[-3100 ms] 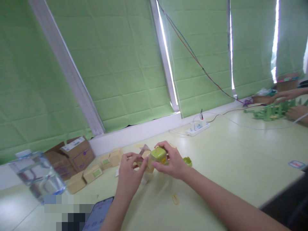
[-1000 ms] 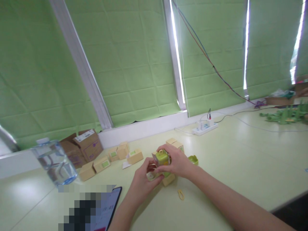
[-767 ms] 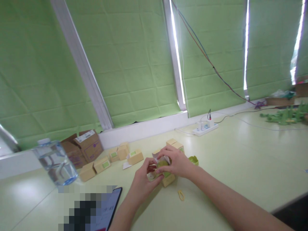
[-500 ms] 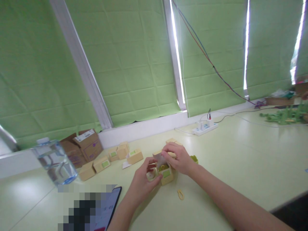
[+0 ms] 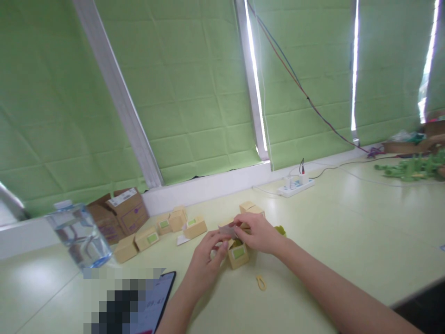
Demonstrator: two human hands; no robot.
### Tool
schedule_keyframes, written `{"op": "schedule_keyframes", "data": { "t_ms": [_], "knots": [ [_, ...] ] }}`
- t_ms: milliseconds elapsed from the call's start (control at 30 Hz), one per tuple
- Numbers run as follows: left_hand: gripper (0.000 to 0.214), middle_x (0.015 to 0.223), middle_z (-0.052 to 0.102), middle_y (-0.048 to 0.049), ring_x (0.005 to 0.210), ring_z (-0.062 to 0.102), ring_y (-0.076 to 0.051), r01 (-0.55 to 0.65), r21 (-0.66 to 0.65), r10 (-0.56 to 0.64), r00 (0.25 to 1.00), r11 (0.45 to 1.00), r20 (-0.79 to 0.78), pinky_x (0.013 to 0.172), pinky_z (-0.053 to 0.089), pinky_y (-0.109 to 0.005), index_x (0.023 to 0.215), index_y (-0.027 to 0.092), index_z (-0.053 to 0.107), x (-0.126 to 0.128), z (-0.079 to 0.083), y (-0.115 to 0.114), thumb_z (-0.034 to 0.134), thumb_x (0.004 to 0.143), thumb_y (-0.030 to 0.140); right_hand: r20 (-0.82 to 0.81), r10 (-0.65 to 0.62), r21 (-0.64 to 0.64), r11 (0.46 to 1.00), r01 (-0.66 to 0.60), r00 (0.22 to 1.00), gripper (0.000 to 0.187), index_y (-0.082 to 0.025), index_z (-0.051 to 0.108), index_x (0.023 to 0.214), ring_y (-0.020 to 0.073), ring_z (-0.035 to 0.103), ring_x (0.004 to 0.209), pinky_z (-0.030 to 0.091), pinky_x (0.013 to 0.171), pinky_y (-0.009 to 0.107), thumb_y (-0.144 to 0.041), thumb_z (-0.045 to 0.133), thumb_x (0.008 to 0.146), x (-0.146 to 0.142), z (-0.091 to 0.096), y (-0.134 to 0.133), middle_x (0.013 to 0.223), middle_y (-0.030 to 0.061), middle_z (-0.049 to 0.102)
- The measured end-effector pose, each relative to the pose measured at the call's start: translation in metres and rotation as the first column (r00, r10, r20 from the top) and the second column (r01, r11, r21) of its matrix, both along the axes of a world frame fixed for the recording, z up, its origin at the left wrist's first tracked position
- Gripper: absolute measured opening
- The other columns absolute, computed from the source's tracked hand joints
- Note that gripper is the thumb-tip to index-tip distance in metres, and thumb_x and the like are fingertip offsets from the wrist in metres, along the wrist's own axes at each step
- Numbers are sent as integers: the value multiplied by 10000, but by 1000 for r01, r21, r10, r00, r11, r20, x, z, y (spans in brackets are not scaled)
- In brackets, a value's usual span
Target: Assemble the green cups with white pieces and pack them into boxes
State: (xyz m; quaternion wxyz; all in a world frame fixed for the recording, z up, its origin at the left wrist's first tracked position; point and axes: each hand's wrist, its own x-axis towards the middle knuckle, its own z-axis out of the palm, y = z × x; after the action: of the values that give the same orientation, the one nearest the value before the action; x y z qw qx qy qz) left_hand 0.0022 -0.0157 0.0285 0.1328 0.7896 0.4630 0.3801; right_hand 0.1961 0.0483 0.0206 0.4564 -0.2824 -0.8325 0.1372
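A small tan cardboard box (image 5: 238,255) with a green label stands on the pale table (image 5: 330,241) in front of me. My right hand (image 5: 257,233) pinches the box's top flap from the right, fingers together. From the left, my left hand (image 5: 207,256) has its curled fingertips on the same flap and on the box's side. The green item that was in my right hand is out of sight, inside the box or behind my fingers. A green lid-like piece (image 5: 280,229) peeks out behind my right hand.
More tan boxes (image 5: 194,227) lie to the left, with brown cartons (image 5: 122,212) and a water bottle (image 5: 80,235) beyond. A phone (image 5: 151,304) lies near my left arm, a yellow loop (image 5: 260,281) by the box. A power strip (image 5: 296,184) and cables run along the window ledge.
My right hand lowered the green item into the tan box. Both hands then moved onto the top flap and folded it down.
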Motion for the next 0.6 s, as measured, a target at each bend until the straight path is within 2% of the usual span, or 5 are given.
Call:
{"op": "schedule_keyframes", "data": {
  "t_ms": [133, 233, 400, 467, 600],
  "knots": [
    [229, 1129, 646, -89, 1060, 604, -227, -39, 55, 39, 999, 998, 9, 875, 515, -384, 980, 228, 698, 0, -5, 4, 501, 927, 333, 24, -25, -13, 1000, 25, 999, 151, -217, 659, 954, 186, 619, 834, 462, 747, 299, -246, 670, 806, 0, 1, -1, 899, 26, 689],
    [183, 1078, 648, -75, 1005, 634, -215, -62, 57, 57, 994, 996, 94, 840, 530, -372, 1013, 214, 625, 0, -11, 8, 555, 897, 337, 24, -46, -36, 998, 47, 999, 147, -215, 617, 884, 178, 605, 812, 445, 724, 286, -250, 701, 769, -1, 0, 0, 872, 10, 672],
    [567, 1057, 625, -47, 911, 662, -175, -94, 37, 83, 969, 995, 231, 842, 537, -378, 1333, 258, 325, -2, -17, 12, 628, 857, 314, -11, -66, -77, 995, 65, 998, 256, -225, 512, 884, 152, 579, 715, 410, 634, 252, -269, 715, 735, -2, -2, 3, 819, -25, 630],
    [509, 1062, 630, -54, 949, 657, -184, -88, 32, 80, 978, 996, 195, 859, 531, -384, 1321, 258, 372, -2, -16, 12, 606, 872, 315, -26, -52, -92, 995, 50, 998, 297, -231, 491, 931, 148, 584, 708, 415, 633, 249, -270, 711, 736, -2, -2, 2, 827, -25, 628],
    [261, 1056, 653, -54, 975, 650, -193, -79, 47, 71, 986, 996, 151, 853, 527, -362, 1135, 229, 528, -1, -13, 9, 568, 887, 299, -30, -2, -88, 996, -1, 1000, 287, -237, 491, 1014, 156, 611, 740, 446, 688, 268, -247, 659, 782, 1, 2, -3, 850, -15, 651]
  ]
}}
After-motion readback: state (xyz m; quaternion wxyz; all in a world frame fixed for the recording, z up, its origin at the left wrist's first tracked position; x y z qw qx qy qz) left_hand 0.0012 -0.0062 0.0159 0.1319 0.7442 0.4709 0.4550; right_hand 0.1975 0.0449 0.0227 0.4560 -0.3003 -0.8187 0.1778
